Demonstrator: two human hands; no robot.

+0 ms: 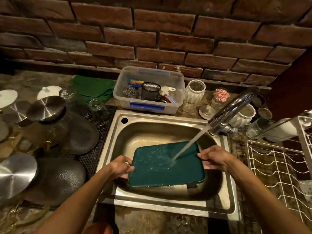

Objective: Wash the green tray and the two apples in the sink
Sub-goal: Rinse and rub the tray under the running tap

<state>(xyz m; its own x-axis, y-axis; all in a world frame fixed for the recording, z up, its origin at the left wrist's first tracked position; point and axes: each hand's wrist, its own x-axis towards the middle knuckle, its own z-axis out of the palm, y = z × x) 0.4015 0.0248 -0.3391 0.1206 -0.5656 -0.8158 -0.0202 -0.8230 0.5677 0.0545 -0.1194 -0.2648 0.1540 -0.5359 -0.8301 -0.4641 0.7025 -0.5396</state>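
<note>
The left hand (120, 167) and right hand (213, 157) each grip a short edge of the green tray (166, 168), held over the sink (170, 205) basin. The tap (231, 109) stream strikes its right half, so rinsing is in hand; next, probably tilt it to drain, then the apples, which aren't in view

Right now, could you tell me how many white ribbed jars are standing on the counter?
2. One jar stands right of the plastic tub, behind the sink. The second jar is farther right, partly hidden behind the tap. Others could be hidden.
</note>
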